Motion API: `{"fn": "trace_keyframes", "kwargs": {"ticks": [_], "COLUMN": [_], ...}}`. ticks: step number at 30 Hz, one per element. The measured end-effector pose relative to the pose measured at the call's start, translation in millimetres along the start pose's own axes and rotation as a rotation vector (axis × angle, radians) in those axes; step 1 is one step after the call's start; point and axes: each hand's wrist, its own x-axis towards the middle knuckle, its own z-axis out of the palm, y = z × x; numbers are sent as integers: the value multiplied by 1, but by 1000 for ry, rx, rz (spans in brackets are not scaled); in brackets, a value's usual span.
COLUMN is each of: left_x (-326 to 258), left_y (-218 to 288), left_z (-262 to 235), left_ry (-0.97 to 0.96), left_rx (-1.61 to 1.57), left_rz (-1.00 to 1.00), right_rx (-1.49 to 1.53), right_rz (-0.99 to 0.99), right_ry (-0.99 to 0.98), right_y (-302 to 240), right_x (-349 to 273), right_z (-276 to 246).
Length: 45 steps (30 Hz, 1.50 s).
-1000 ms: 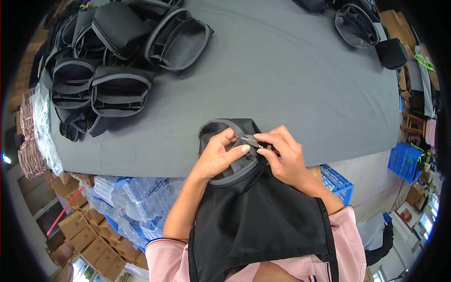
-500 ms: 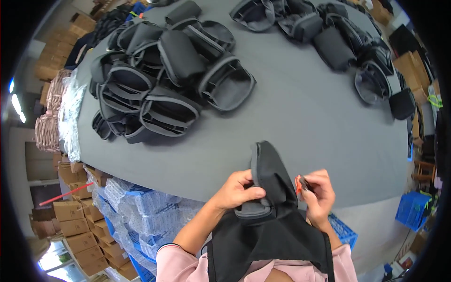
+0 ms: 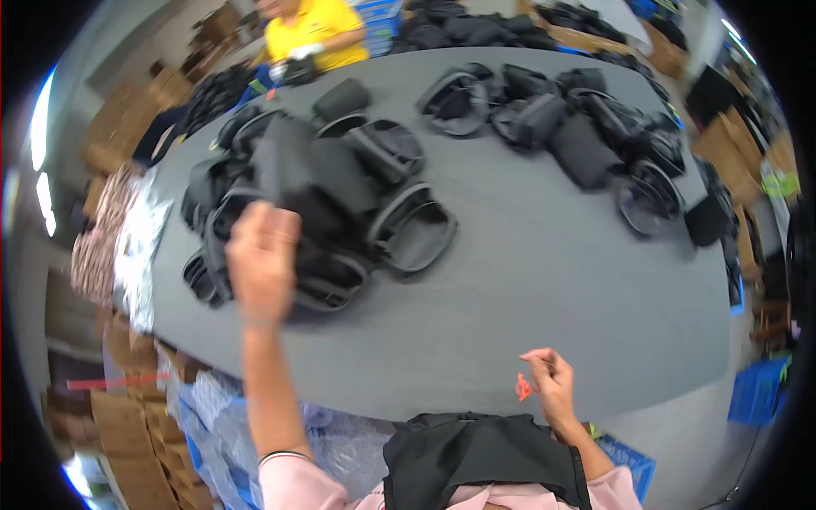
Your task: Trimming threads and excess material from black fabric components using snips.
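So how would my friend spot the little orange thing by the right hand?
Find the big grey table, then its edge nearest the black apron. Just left of the person's right hand is the small orange thing, too blurred to name. Its bright colour stands out from the grey and black around it.

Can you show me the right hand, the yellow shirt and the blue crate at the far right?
Right hand (image 3: 555,387): head view, on the back of the hand.
Yellow shirt (image 3: 299,31): head view, on its body cloth.
Blue crate (image 3: 756,395): head view, on its side.
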Motion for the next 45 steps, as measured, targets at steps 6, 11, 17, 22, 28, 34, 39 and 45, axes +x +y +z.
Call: {"fn": "trace_keyframes", "kwargs": {"ticks": [6,11,17,22,28,34,39,45], "left_x": [41,29,73,119,142,152,119,10], "left_y": [-64,-56,-13,4,7,-17,4,35], "left_z": [17,73,141,195,266,324,334,315], "left_ry": [132,5,-171,-448,-800,-840,-633,-876], "left_rx": [298,389,306,210,50,-231,-704,-1009], "left_rz": [189,142,326,364,279,101,-261,-576], "right_rx": [-53,-187,-369,-632,-246,-416,-677,-742], "right_rz": [-53,-69,-298,-319,-319,-505,-803,-777], "right_ry": [44,177,109,20,145,268,267,231], "right_y": [16,-7,-74,-110,-59,-35,-42,-30], "right_x": [33,103,245,382,533,548,451,256], "right_z": [-13,-50,-34,53,78,81,53,5]}}
